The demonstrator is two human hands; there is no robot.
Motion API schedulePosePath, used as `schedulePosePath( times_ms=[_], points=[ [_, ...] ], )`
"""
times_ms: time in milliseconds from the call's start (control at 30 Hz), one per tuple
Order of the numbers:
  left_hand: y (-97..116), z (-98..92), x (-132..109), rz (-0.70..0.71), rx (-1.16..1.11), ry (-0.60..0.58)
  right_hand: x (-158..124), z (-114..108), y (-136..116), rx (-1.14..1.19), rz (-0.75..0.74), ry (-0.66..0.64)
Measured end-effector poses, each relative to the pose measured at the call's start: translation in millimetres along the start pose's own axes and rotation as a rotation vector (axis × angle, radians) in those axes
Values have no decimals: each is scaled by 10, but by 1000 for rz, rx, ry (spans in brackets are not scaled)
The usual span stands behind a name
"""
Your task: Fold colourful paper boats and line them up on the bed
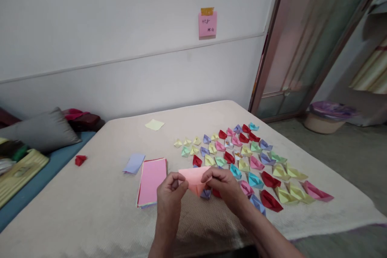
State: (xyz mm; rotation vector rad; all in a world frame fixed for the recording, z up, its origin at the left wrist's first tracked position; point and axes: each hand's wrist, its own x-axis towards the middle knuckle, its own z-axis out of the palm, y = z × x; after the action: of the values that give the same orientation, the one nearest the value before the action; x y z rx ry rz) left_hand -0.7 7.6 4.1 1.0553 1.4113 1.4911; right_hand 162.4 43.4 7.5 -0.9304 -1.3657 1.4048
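Note:
A partly folded pink sheet of paper is held up between my two hands, its lower part narrowing to a downward point. My left hand pinches its left side between thumb and fingers. On the right side, my right hand has a similar pinch, the fingertips partly hiding the paper. Just left of my left hand lies a stack of coloured paper with a pink sheet on top. Rows of folded paper boats, such as a dark red boat and a turquoise boat, spread beyond and beside my right hand.
A lilac sheet, a pale yellow sheet and a crumpled red paper piece lie on the cloth-covered surface. A grey cushion is at the left. A lined bin stands on the floor, right.

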Motion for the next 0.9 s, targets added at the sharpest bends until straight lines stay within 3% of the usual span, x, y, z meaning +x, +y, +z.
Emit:
schedulePosePath(
  times_ms=[133, 233, 400, 567, 700, 900],
  points=[
    [-38, 21, 16, 14, 10, 39, 14, 6, 15, 71, -8, 1],
    [-44, 35, 9, 57, 60, 29, 40, 26, 50, 109, -29, 86],
    [-26, 49, -16, 186, 157, -27, 41, 39, 84, -18, -78, 188],
    [-20, 24, 2, 207, 177, -60, 23, 19, 89, -99, -89, 128],
    [-29, 8, 29, 203, 186, -20, 36, -7, 113, -72, -73, 93],
    [-25, 1, 19, 246, 327, 2, 51, -31, 82, -134, -70, 119]
  ],
)
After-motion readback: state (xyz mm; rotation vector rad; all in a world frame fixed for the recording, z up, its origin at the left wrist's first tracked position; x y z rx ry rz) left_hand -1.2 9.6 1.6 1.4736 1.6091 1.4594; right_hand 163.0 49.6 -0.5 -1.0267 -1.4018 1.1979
